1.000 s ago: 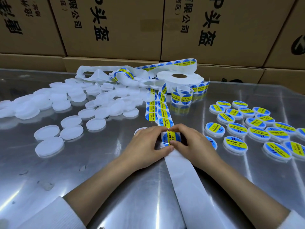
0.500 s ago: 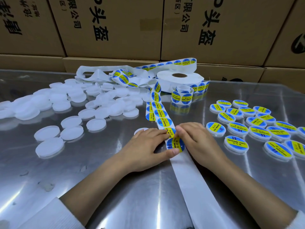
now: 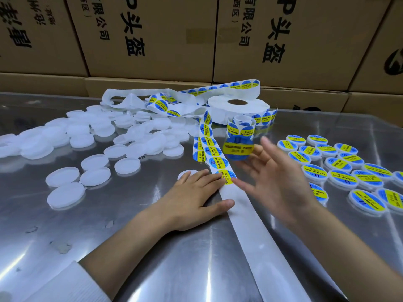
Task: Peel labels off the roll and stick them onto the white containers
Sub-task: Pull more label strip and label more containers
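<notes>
A strip of blue-and-yellow labels [image 3: 212, 151] runs from the roll [image 3: 238, 107] toward me, ending in bare white backing [image 3: 250, 219]. My left hand [image 3: 192, 201] lies flat on the strip, fingers straight, pressing it to the table beside the last label. Partly hidden under its fingers is one white container [image 3: 187, 172]. My right hand [image 3: 277, 179] is raised and blurred, fingers spread, with a peeled label [image 3: 237, 149] stuck to its fingertips in the air above the strip.
Several plain white containers [image 3: 93, 138] lie scattered on the left of the shiny metal table [image 3: 152, 258]. Several labelled containers [image 3: 340, 164] sit on the right. A small label coil [image 3: 241, 126] stands by the roll. Cardboard boxes [image 3: 152, 35] wall the back.
My right hand has peeled one label off the strip and lifted it up and to the right. My left hand has flattened out on the backing.
</notes>
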